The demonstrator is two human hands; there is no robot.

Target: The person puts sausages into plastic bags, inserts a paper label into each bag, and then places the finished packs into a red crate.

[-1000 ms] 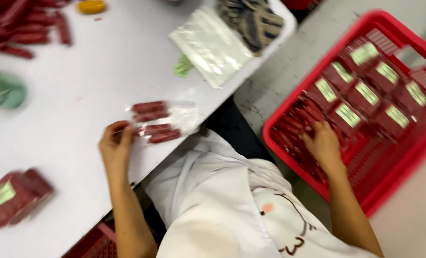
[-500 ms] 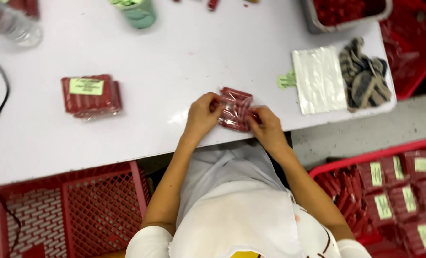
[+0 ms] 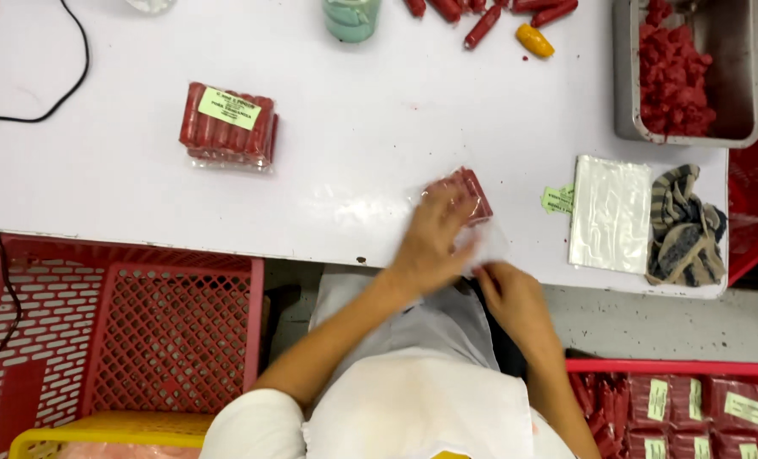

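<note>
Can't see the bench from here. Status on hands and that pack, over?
Left hand flat on the clear bag of red sausages. Right hand grips the bag's open end at the table edge. Nothing in the way.

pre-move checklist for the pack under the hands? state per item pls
1. Left hand is on the clear bag of red sausages: ok, palm lies flat over it.
2. Right hand is at the bag's open end by the table edge: ok, though the exact grip cannot be told.
3. Bag sealed: cannot tell, the hands cover the opening.
4. Label on this bag: cannot tell; the finished pack has one on top.
5. Spare green label within reach: ok, it lies beside the stack of empty bags.
6. Red crate by the right arm: ok, holds labelled packs.
</note>
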